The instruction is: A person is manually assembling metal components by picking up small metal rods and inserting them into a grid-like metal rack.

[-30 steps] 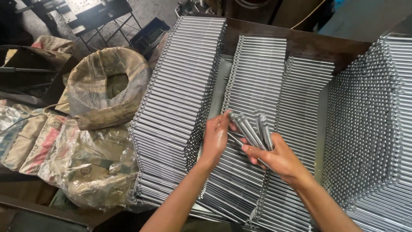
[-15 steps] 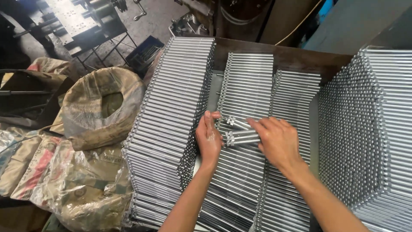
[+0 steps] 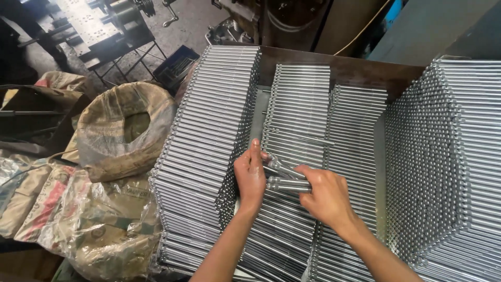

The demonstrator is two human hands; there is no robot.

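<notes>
Both hands meet over the middle stack of shiny steel rods point(image 3: 298, 109). My right hand point(image 3: 326, 196) grips a small bundle of rods point(image 3: 286, 180), held level and pointing left. My left hand point(image 3: 250, 175) closes on the bundle's left ends, thumb raised, fingers wrapped round the rod tips. The bundle sits just above the stacked rods beneath it. How many rods are in the bundle is hidden by my fingers.
A tall rod stack point(image 3: 209, 141) stands at left, a lower stack point(image 3: 355, 136) right of centre, and a big hexagon-ended pile point(image 3: 449, 156) at far right. A wrapped wire coil point(image 3: 125, 130) and plastic sacks point(image 3: 68, 209) lie left; machinery point(image 3: 99, 26) is behind.
The bundle has turned from fanned and upright to level and gathered. Both hands have moved down closer onto the middle stack, and the view has shifted slightly nearer.
</notes>
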